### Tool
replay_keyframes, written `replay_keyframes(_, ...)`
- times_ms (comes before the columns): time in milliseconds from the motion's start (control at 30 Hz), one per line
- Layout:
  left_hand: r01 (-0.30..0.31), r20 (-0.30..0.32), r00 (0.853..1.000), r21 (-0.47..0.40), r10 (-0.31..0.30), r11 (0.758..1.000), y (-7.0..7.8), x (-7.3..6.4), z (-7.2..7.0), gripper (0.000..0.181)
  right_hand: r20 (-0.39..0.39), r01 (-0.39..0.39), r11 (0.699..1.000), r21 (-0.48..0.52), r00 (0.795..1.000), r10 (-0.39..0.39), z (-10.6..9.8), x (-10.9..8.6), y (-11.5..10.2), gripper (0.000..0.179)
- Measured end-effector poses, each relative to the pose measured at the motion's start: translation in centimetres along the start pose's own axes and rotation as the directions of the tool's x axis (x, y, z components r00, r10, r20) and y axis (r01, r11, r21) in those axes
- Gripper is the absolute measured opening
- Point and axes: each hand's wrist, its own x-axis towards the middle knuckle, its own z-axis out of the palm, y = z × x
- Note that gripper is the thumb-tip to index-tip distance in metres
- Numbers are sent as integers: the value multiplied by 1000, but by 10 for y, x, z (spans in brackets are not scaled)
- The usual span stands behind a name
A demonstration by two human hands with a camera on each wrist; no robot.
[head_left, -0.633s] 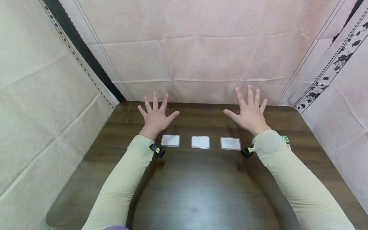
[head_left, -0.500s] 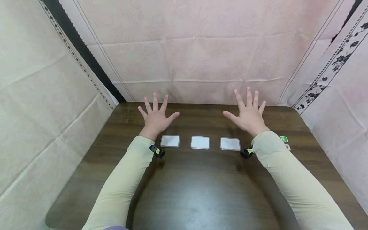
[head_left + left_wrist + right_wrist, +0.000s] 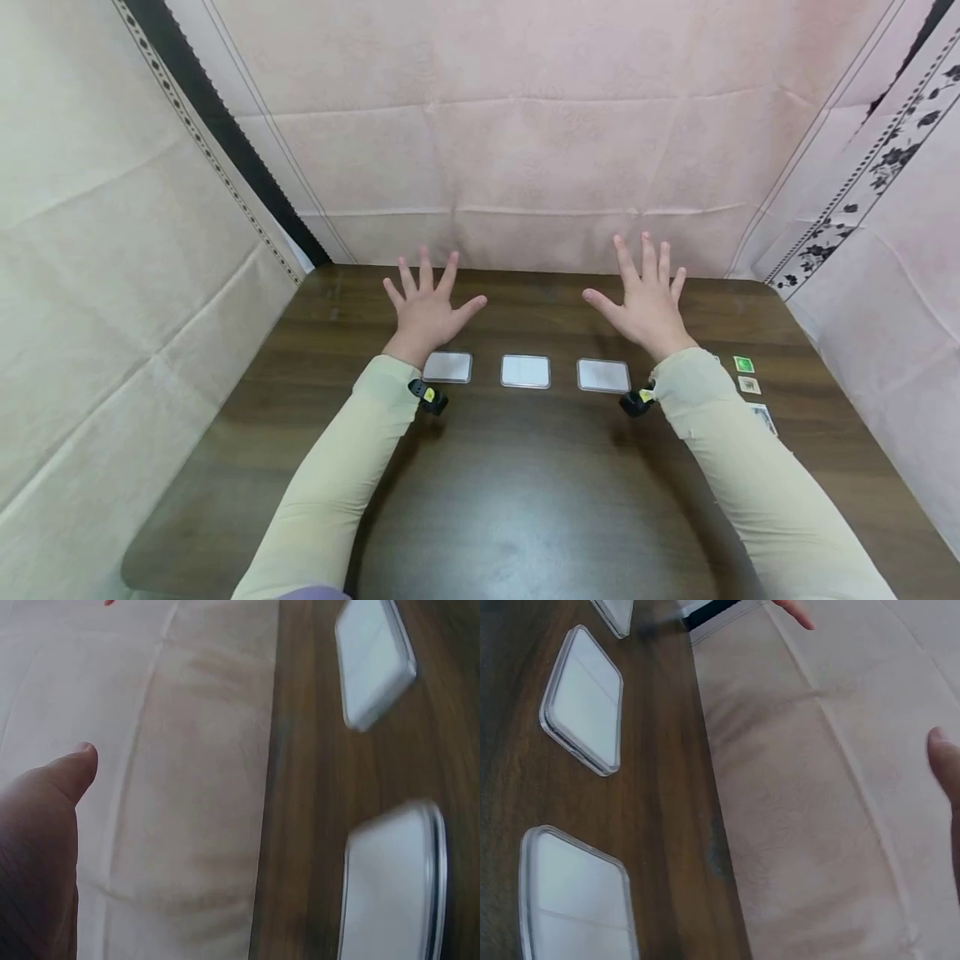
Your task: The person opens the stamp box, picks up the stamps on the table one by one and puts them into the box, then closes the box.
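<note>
Both hands are held out above the far part of the table with fingers spread, and neither holds anything. My left hand (image 3: 426, 317) is nearest the left white card-like case (image 3: 448, 367), whose edges look clear and rounded. A second such case (image 3: 525, 372) lies in the middle of the row, and a third case (image 3: 603, 376) lies just left of my right wrist. My right hand (image 3: 649, 312) is beyond that third case. In the left wrist view the left thumb (image 3: 52, 784) shows; in the right wrist view only the right thumb's edge (image 3: 946, 765) does.
Right of the right sleeve lie a small green piece (image 3: 744, 365), a small whitish piece (image 3: 748, 385) and a larger picture piece (image 3: 763, 417), partly covered by the sleeve. Pale cloth (image 3: 525, 158) hangs behind the dark wooden table (image 3: 517, 492) and along both sides.
My left hand has shifted to the right, toward the cases. The right forearm has drawn slightly left, showing more of the small pieces beside it. The cases stay in place.
</note>
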Motion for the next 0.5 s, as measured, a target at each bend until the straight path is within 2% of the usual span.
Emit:
replay_keyframes(200, -27, 9, 1000, -36, 27, 999, 27, -2, 17, 96, -50, 24, 997, 78, 999, -20, 13, -7, 12, 91)
replay_keyframes(500, -64, 87, 994, -53, 69, 997, 77, -14, 44, 97, -17, 19, 990, 140, 1000, -16, 27, -23, 38, 91)
